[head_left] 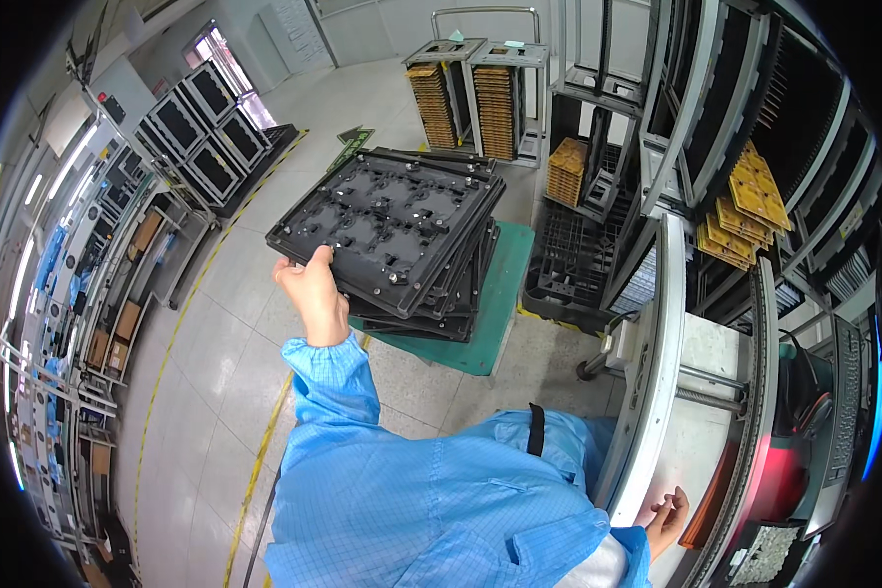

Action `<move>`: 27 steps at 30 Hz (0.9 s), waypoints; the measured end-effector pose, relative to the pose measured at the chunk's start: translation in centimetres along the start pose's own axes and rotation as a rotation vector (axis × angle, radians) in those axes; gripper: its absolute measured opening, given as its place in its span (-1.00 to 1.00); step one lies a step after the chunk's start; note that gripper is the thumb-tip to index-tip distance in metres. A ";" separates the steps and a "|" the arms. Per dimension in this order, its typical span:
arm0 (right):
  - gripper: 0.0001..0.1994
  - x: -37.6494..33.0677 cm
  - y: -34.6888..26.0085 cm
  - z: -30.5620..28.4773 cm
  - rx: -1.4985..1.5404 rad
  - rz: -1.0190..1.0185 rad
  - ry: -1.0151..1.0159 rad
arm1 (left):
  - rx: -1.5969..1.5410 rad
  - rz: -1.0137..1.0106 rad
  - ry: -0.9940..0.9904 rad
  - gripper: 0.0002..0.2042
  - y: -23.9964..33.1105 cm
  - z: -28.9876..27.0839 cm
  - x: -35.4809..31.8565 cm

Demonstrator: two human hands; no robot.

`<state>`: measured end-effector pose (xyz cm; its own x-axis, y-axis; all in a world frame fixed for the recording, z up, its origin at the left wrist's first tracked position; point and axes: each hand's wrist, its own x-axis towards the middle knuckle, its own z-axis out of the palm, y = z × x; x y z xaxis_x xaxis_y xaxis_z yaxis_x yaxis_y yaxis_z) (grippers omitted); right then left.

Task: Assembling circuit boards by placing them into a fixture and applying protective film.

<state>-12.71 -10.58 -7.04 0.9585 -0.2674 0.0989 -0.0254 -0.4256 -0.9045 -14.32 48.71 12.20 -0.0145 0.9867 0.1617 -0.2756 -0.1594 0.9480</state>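
Observation:
My left hand (314, 294) is closed on the near left corner of a black pallet-like plate (382, 220), thumb on top and fingers beneath. This plate has moulded recesses and small metal studs, and it lies on top of an uneven stack of similar black plates (461, 294). The stack rests on a green-topped stand (505, 294). At the lower right, my right hand (666, 519) is over the pale bed of a rail conveyor (657, 392), fingers loosely bent and apart, with nothing visible in them. Beside it is a reddish-orange panel (710, 495), partly hidden by the rail.
Metal racks with amber boards (745, 201) rise at the right. Two more frames of stacked amber boards (495, 113) stand at the back on a trolley. A black plastic pallet (568, 284) sits beyond the stand. Shelving (118, 333) lines the left, past yellow floor lines.

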 end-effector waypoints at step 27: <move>-0.33 -33.1 -43.2 7.1 0.556 -0.218 0.439 | -0.524 -0.410 -1.949 -0.13 14.7 3.4 -2.4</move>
<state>-41.32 22.81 25.86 0.7209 -0.5973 0.3516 0.4118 -0.0389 -0.9104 -15.03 43.89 26.65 0.8310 -0.4260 0.3578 -0.1909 0.3858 0.9026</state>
